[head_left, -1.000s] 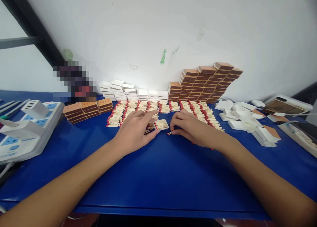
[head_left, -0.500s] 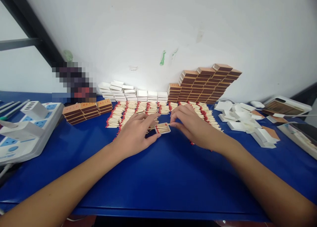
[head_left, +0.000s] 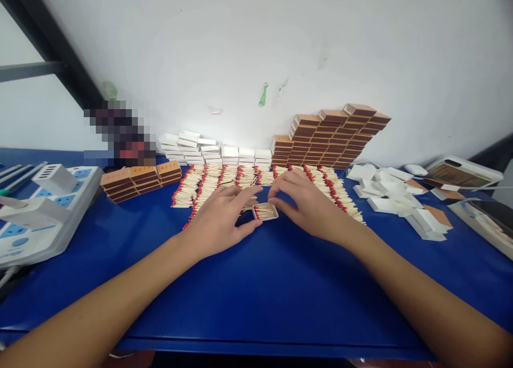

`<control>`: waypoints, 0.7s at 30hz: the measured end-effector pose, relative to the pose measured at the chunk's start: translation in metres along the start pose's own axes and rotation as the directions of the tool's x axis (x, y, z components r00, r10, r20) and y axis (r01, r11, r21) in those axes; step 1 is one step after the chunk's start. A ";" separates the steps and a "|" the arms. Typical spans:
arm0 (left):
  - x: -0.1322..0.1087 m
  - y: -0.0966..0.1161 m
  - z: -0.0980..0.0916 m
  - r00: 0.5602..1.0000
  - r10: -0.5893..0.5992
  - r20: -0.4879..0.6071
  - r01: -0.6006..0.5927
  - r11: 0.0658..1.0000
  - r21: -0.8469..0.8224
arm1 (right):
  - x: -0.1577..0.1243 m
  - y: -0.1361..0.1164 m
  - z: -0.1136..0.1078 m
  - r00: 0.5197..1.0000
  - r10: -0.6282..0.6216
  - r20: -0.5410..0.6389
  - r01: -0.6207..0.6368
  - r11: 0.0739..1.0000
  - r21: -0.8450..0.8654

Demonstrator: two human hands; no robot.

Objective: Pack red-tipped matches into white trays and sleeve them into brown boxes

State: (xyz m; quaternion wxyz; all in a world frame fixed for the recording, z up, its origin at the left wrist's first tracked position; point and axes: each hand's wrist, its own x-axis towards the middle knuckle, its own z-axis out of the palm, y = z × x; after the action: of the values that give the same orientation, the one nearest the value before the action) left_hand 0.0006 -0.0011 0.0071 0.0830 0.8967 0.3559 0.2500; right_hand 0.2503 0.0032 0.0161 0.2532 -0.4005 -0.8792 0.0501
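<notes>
A small white matchbox tray [head_left: 276,216] with red-tipped matches [head_left: 263,212] lying in it sits between my two hands. My left hand [head_left: 218,218] grips the tray at its left end, thumb along the near side and the other fingers behind. The thumb and fingertips of my right hand [head_left: 306,202] are pinched together at the tray's far right corner. Whatever they hold is hidden. Just behind my hands, loose matches [head_left: 208,182] spread in rows over the blue table [head_left: 256,293], partly covered by my fingers.
Empty white trays [head_left: 230,153] and stacked brown matchboxes [head_left: 331,140] stand against the wall. More matchboxes [head_left: 140,179] sit left, near a power strip [head_left: 76,218] with plugs. At right lie scattered white trays [head_left: 387,183] and a phone-like object [head_left: 463,170].
My right hand has shifted slightly left to the tray's corner; the match end seen at its fingertips before no longer shows. The tray has moved slightly nearer and right with my left hand.
</notes>
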 end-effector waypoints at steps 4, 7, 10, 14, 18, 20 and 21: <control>0.000 -0.001 0.001 1.000 -0.003 0.006 0.002 1.000 0.011 | 0.004 0.021 0.011 0.997 0.031 -0.071 -0.040 0.989 -0.141; -0.001 -0.001 0.002 1.000 0.009 0.005 -0.009 1.000 0.023 | 0.007 0.029 0.018 0.999 0.032 -0.021 -0.036 0.976 -0.215; -0.001 -0.002 0.001 1.000 0.009 -0.005 -0.009 1.000 0.022 | 0.009 0.031 0.021 0.999 0.041 0.000 -0.040 0.968 -0.248; 0.000 -0.003 0.000 1.000 0.008 -0.016 -0.008 0.999 0.031 | 0.010 0.032 0.023 1.000 0.025 -0.009 -0.027 0.970 -0.242; 0.000 -0.002 -0.001 1.000 0.004 -0.010 -0.003 0.999 0.043 | 0.010 0.034 0.025 1.000 0.022 -0.016 -0.026 0.968 -0.251; 0.000 -0.002 -0.001 1.000 0.004 -0.013 -0.004 0.999 0.046 | 0.010 0.035 0.026 1.000 0.014 -0.022 -0.019 0.969 -0.246; 0.000 -0.002 -0.001 1.000 0.005 -0.017 -0.004 0.999 0.046 | 0.010 0.036 0.026 1.000 0.009 -0.026 -0.015 0.970 -0.241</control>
State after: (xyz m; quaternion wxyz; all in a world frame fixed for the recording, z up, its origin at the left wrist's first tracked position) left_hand -0.0009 0.0002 0.0076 0.0586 0.8970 0.3602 0.2494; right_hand 0.2561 0.0381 -0.0130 0.2132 -0.4342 -0.8731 -0.0603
